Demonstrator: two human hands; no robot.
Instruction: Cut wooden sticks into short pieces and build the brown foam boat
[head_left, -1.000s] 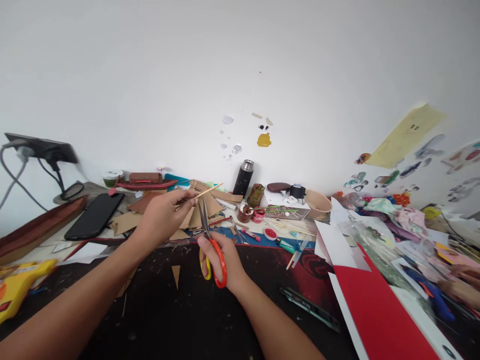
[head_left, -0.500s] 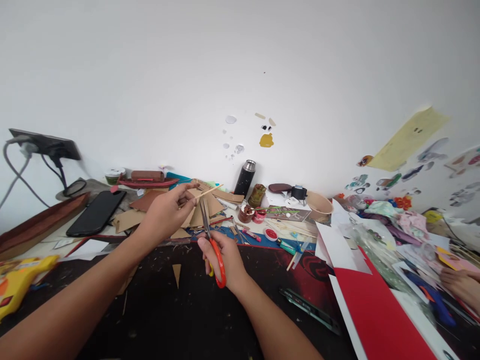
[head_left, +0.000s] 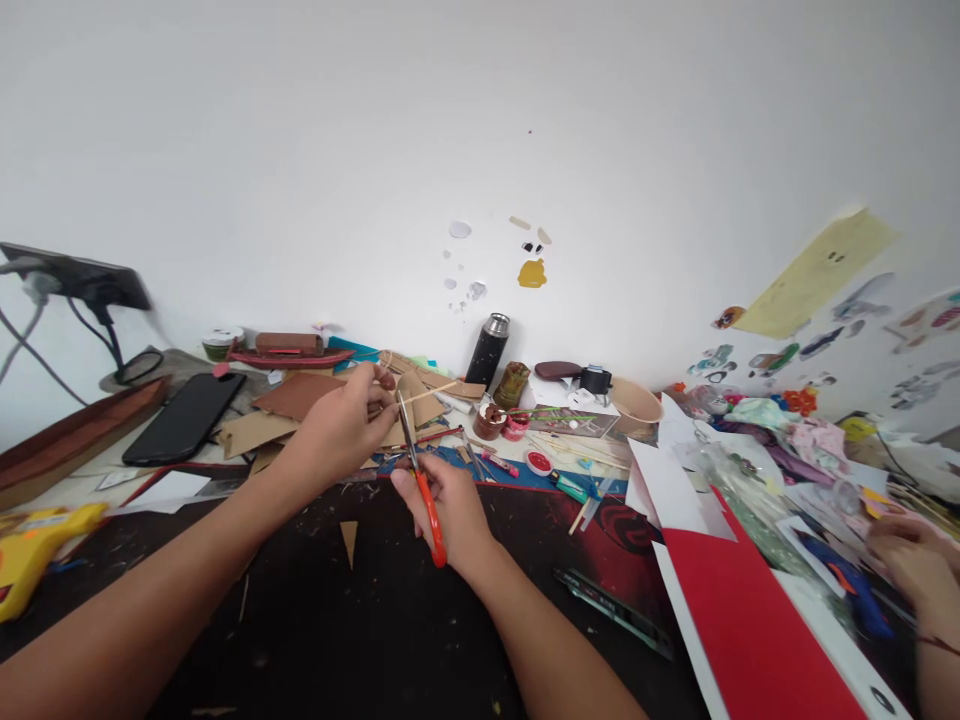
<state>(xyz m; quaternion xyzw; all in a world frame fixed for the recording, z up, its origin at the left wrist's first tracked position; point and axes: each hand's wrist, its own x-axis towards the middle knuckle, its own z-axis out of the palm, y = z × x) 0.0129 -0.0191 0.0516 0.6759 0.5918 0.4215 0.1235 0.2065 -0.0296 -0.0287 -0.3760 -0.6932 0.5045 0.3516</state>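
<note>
Pinched in left hand: stick, at tips of scissors gripped in right hand. Liable, perhaps, to skid or snap askew, through support from one side only.

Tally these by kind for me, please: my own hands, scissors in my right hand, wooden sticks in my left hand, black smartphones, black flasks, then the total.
Hands: 2, left hand and right hand
Scissors: 1 pair
Wooden stick: 1
Black smartphone: 1
Black flask: 1
Total: 6
</note>
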